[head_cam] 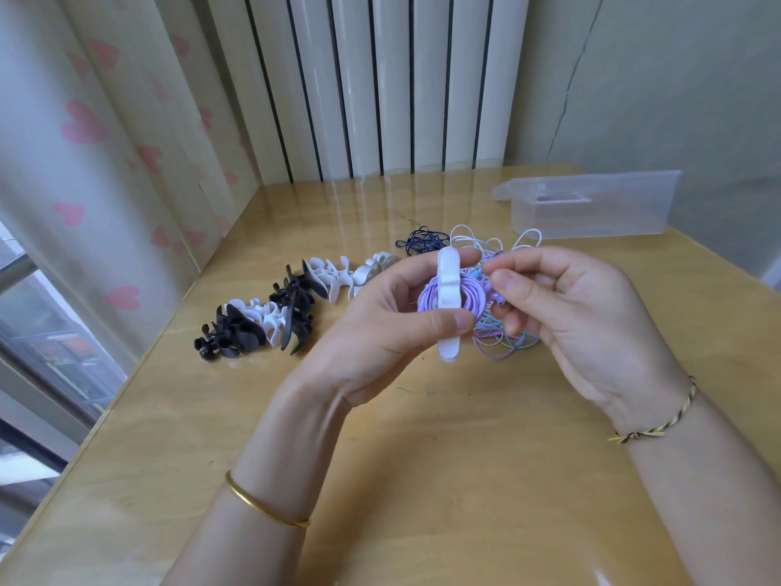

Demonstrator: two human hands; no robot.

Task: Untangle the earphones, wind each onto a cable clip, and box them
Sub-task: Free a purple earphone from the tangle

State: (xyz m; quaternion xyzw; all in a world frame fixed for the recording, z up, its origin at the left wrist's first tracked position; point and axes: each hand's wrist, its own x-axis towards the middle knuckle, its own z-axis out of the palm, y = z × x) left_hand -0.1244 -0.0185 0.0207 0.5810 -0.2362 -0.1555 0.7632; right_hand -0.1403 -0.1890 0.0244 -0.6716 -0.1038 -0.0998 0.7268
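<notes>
Wooden tabletop [422, 458] bears a clear plastic box [591, 209] at its far right corner and a row of black and white spare clips [296, 306] toward the left edge. Above the middle, over the tangled earphones [503, 346], the left hand [380, 332] grips a white cable clip [448, 298] wound with a purple earphone [427, 296]. The right hand [583, 315] pinches that cord's loose end.

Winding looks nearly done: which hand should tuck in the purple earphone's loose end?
Right. The right hand pinches the free end of the thin purple earphone cable beside the long white plastic cable clip, which the left hand grips.
</notes>
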